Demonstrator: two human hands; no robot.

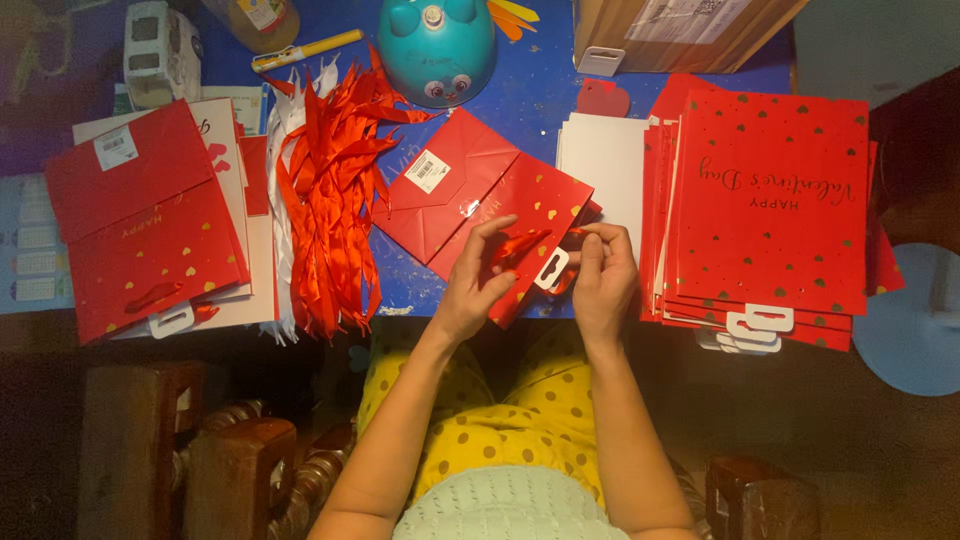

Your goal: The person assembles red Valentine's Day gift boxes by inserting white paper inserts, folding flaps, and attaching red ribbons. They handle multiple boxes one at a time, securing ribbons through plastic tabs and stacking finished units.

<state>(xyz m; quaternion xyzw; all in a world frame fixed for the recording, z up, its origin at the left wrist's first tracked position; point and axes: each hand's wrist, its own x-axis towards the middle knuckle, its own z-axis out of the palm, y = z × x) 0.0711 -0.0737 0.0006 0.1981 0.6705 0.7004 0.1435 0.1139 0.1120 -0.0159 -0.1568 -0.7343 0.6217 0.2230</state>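
A flat folded red gift bag (470,200) with gold hearts lies tilted on the blue table (540,100) in front of me. My left hand (478,280) pinches a red ribbon (518,245) at the bag's near edge. My right hand (600,272) grips the same edge beside a white hang tab (551,268), fingers curled on the ribbon end. A pile of loose red and white ribbons (325,190) lies just left of the bag.
A stack of red gift bags (770,200) with white tabs sits at right over white sheets (600,160). Another stack (145,225) lies at left. A teal round toy (437,45), a cardboard box (680,30), a yellow pen (305,50) and a jar (262,20) stand at the back.
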